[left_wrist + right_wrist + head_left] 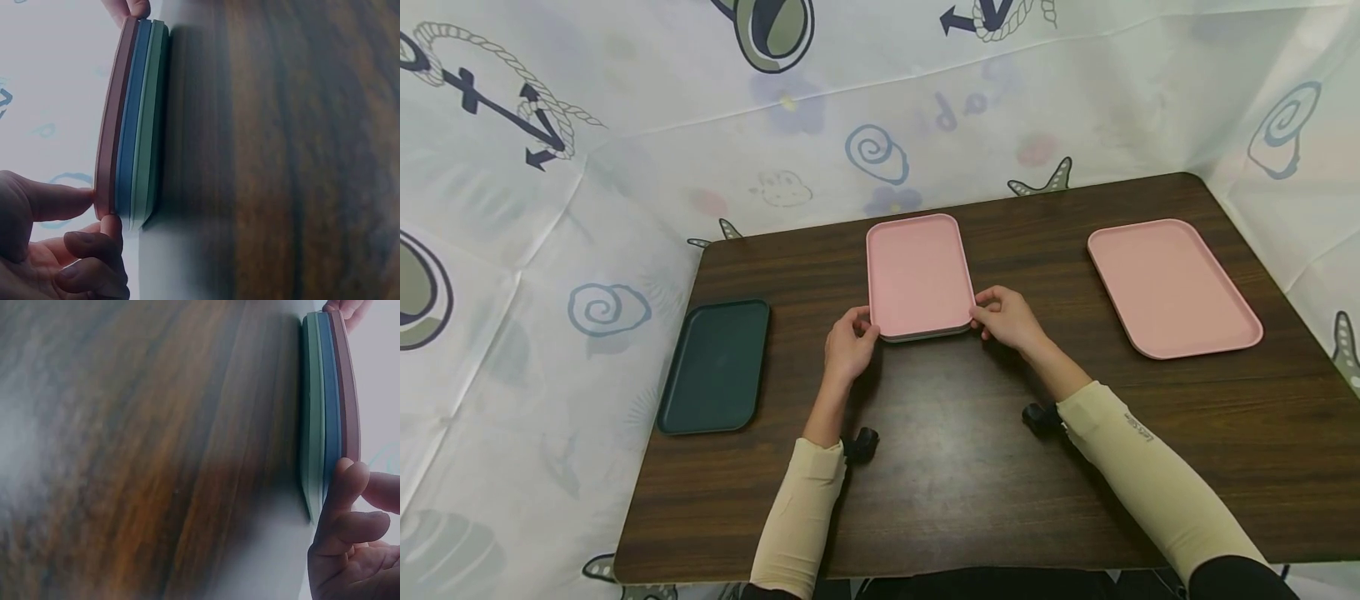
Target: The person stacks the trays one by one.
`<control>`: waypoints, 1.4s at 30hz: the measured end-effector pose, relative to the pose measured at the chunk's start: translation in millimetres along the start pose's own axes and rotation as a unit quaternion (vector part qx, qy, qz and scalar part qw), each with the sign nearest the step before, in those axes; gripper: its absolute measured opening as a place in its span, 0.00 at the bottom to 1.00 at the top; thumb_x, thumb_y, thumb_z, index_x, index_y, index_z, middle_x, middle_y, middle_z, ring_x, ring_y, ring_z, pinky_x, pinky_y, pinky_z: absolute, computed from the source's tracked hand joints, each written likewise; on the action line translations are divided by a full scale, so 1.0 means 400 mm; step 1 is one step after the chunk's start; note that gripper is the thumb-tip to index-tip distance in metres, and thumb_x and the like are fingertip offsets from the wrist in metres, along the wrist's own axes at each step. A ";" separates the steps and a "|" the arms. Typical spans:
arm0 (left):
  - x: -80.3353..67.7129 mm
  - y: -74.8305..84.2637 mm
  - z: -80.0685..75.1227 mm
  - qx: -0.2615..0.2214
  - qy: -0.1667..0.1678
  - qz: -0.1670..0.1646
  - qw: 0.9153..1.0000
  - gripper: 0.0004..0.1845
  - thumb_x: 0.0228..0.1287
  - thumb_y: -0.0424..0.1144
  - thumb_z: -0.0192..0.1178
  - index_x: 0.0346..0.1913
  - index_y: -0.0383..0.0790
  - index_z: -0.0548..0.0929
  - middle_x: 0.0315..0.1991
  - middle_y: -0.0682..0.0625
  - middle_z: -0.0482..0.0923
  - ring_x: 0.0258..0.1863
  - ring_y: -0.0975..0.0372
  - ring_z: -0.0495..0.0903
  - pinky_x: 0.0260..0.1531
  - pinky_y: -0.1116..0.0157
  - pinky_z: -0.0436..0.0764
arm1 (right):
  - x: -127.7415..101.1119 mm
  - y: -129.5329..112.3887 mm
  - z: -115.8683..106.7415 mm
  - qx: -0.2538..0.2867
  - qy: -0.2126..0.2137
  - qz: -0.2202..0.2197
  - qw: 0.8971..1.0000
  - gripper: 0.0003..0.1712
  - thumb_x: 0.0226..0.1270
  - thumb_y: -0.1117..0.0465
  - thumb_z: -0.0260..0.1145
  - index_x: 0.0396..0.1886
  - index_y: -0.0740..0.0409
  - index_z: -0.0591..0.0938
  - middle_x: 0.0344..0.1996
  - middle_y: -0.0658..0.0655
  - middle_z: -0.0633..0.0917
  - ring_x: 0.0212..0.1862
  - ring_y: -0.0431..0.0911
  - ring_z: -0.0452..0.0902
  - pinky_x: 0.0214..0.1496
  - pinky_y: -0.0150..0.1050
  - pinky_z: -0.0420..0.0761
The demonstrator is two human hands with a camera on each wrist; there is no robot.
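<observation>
A small pink tray (pixel 920 275) lies on top of a stack near the table's far edge. Beneath it, the left wrist view shows a blue tray (pixel 132 125) and green tray edges (pixel 149 131) at the bottom. My left hand (pixel 848 348) pinches the pink tray's near left corner, thumb on the upper rim and a finger under it. At the near right corner my right hand (pixel 1009 317) pinches the same tray between thumb and finger; its fingertip overlaps the blue edge in the right wrist view.
On the left of the brown wooden table (pixel 955 467) lies a dark green tray (pixel 715 367). A larger pink tray (pixel 1172 287) lies at the right. Behind the table hangs a white printed sheet (pixel 820 158).
</observation>
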State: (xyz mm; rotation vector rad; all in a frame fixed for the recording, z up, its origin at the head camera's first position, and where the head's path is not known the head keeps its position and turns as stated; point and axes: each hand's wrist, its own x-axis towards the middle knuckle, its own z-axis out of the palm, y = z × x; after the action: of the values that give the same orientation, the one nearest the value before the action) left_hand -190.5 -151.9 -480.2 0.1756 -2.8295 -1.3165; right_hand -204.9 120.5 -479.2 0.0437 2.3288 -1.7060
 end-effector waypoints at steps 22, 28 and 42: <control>-0.026 -0.014 0.002 0.003 -0.060 0.005 0.998 0.28 0.68 0.43 0.60 0.68 0.40 0.72 0.38 0.48 0.81 0.35 0.55 0.76 0.38 0.58 0.71 | -0.024 0.006 -0.001 -0.020 -0.022 0.007 1.000 0.22 0.71 0.62 0.61 0.60 0.67 0.70 0.35 0.66 0.86 0.21 0.44 0.76 0.25 0.32 0.70; -0.062 -0.021 -0.010 0.024 -0.110 0.021 0.993 0.32 0.68 0.44 0.60 0.71 0.35 0.67 0.35 0.47 0.82 0.30 0.57 0.75 0.34 0.61 0.72 | -0.056 0.012 -0.008 -0.022 -0.059 -0.004 0.998 0.26 0.73 0.62 0.60 0.65 0.69 0.67 0.36 0.67 0.86 0.22 0.44 0.76 0.27 0.33 0.71; -0.137 0.033 0.032 0.081 -0.253 0.105 0.958 0.19 0.71 0.49 0.57 0.58 0.44 0.82 0.34 0.56 0.82 0.29 0.64 0.76 0.34 0.63 0.74 | -0.154 0.045 -0.118 -0.001 -0.111 0.008 0.994 0.27 0.74 0.54 0.59 0.64 0.67 0.70 0.42 0.64 0.85 0.26 0.44 0.76 0.19 0.32 0.65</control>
State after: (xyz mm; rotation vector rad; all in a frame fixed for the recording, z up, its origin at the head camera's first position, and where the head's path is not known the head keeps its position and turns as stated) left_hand -138.3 -128.0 -476.6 -0.5243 -3.2453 -1.2253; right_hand -151.1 178.3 -469.3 -0.1200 2.1629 -1.6101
